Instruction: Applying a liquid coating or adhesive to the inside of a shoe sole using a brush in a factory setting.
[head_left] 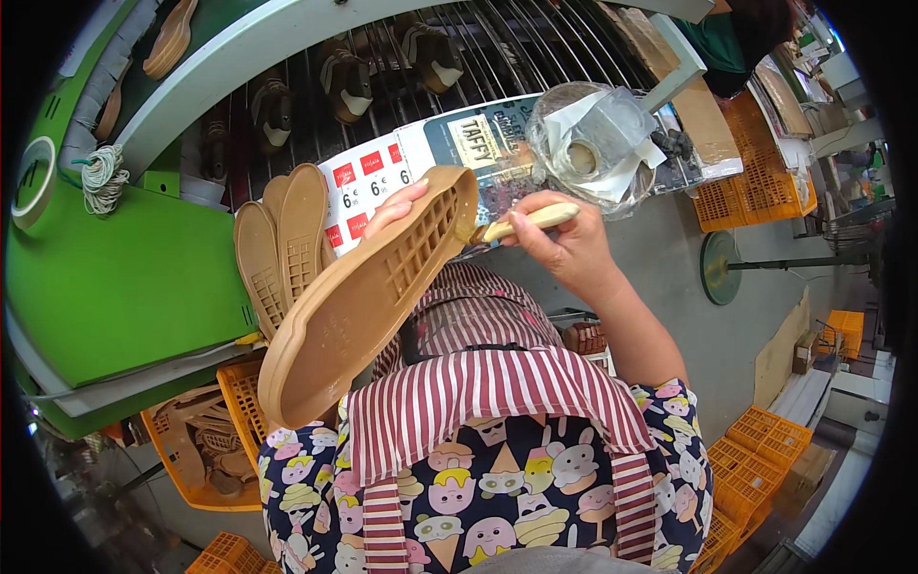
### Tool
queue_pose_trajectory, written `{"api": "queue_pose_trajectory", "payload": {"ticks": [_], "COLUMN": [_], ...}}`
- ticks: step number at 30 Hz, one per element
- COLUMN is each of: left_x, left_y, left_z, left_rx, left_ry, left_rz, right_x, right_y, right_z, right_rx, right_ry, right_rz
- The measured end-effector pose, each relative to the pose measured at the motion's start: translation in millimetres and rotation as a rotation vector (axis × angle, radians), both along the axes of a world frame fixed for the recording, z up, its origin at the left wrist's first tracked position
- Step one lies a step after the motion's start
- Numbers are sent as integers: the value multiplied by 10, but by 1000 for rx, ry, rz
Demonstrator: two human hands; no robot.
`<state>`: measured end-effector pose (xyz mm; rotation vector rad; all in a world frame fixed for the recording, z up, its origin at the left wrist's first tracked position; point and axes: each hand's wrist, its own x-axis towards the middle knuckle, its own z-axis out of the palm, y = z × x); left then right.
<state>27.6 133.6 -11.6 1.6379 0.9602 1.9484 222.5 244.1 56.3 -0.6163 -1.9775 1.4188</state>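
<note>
A tan shoe sole (349, 325) is tilted in front of me, its hollow inner side with a grid of ribs facing up. My left hand (394, 207) grips it from behind; only some fingers show over its far edge, the rest being hidden. In my right hand (574, 251) is a brush with a pale handle (543, 216), pinched between thumb and fingers. The brush's tip touches the inside of the sole near its far right end. Several more tan soles (304, 225) stand together just left of the held one.
A plastic-wrapped round container (585, 153) rests on printed sheets (359, 191) beyond my hands. Behind, a metal-rod rack (382, 105) carries several shoes (346, 84). A green machine cover (124, 277) stands at left, with orange crates (244, 407) of soles below. More orange crates (760, 450) are at right.
</note>
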Motion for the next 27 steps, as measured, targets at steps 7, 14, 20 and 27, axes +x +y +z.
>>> {"api": "queue_pose_trajectory", "payload": {"ticks": [7,14,20,27], "left_x": [-79,-219,-433,-319], "left_y": [27,-195,-383,-399], "left_z": [-71,361,184,458], "left_rx": [-40,-513,-701,-842], "left_ry": [63,56,-256,-1175], "left_rz": [-52,-44,-53,-284], "right_x": [59,137,235,116], "right_y": [-219,-143,69,142], "right_z": [46,225,233,240], "right_rx": [-135,-350,-175,-35], "right_ry": [40,427,435,353], "right_rz": [39,66,-112,15]}}
